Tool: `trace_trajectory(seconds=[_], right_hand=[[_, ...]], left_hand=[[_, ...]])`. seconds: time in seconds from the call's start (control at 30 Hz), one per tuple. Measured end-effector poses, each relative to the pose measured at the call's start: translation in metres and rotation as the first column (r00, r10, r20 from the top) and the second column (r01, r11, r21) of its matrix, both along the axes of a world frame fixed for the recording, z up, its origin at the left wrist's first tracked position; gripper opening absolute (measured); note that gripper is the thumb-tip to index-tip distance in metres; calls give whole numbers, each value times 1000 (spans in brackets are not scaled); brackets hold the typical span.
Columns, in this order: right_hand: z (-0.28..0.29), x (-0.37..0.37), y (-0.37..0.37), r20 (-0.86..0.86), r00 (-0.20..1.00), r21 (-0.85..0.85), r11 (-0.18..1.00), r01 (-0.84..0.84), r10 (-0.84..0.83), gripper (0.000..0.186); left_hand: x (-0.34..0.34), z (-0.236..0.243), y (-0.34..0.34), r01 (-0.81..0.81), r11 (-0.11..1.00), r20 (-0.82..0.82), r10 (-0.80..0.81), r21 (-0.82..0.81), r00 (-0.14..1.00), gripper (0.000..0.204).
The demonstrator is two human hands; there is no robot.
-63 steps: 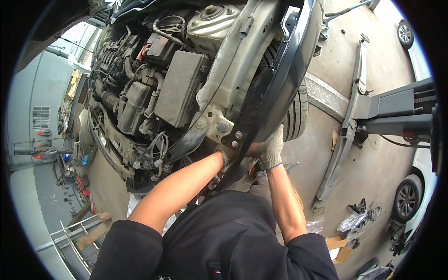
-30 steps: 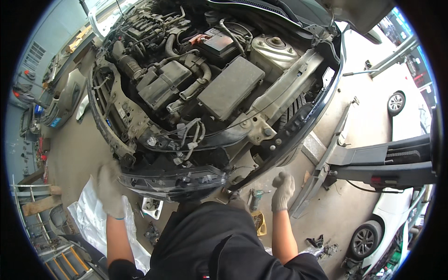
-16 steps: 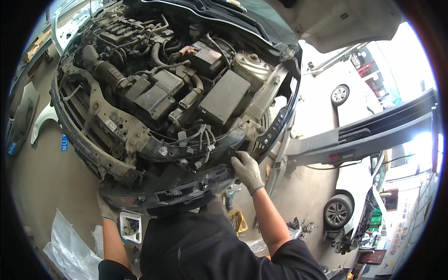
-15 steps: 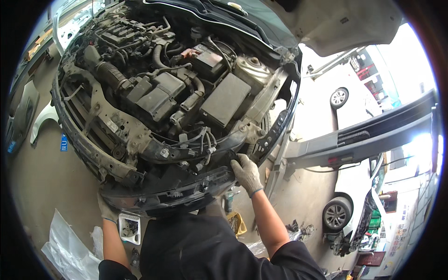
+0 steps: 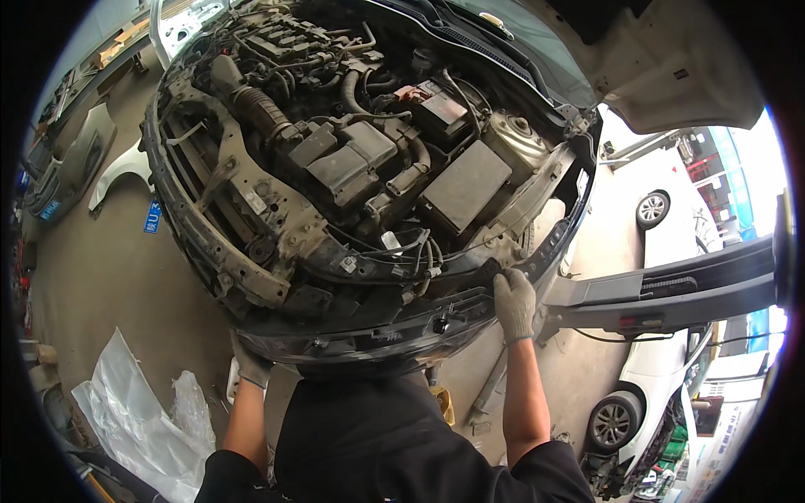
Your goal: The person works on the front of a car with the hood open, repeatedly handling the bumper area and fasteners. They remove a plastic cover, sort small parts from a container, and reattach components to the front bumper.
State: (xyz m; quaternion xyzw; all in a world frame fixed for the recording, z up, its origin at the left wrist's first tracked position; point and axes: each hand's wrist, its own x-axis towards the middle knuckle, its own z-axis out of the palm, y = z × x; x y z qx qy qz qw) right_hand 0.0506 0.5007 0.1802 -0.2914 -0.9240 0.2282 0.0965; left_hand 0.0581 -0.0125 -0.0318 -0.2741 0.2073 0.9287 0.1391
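Observation:
A long dark headlight (image 5: 381, 337) with a glossy lens lies crosswise against the front corner of a car whose hood is up. My gloved left hand (image 5: 251, 365) is closed around its left end, with the fingers partly hidden under it. At the other end my gloved right hand (image 5: 513, 306) grips the headlight's upper corner, close to the fender edge. Just behind it, loose wiring with connectors (image 5: 429, 260) hangs over the black front crossmember. The engine bay is exposed, with a black air box (image 5: 352, 163) and a flat-lidded box (image 5: 466, 186).
A grey lift arm (image 5: 662, 298) reaches in from the right, near a white car (image 5: 625, 369). Clear plastic sheeting (image 5: 134, 402) lies on the floor at left. A yellow container (image 5: 443, 404) and a white tray (image 5: 234, 381) are partly hidden beside my body.
The view has shifted, so the car sits further right. Both hands have brought the headlight a little closer to the car's front and slightly to the right, keeping their hold.

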Motion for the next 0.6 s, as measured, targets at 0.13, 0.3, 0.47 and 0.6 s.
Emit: trace_trajectory(seconds=[0.13, 0.3, 0.47, 0.6], right_hand=[[-3, 1, 19, -36, 999, -2, 1000, -12, 12, 35], [-5, -1, 26, -26, 1000, -16, 1000, 4, -4, 35], [3, -6, 31, 11, 1000, 35, 999, 12, -13, 32], [1, -10, 37, -52, 998, 65, 998, 20, -16, 31]], left_hand=[[-1, 3, 13, -53, 998, 99, 56, -27, 994, 73], [-10, 7, 23, -8, 998, 4, 8, -68, 1000, 74], [-16, 3, 34, -45, 998, 66, 48, -51, 997, 75], [-11, -9, 37, -33, 998, 13, 33, 44, 999, 75]])
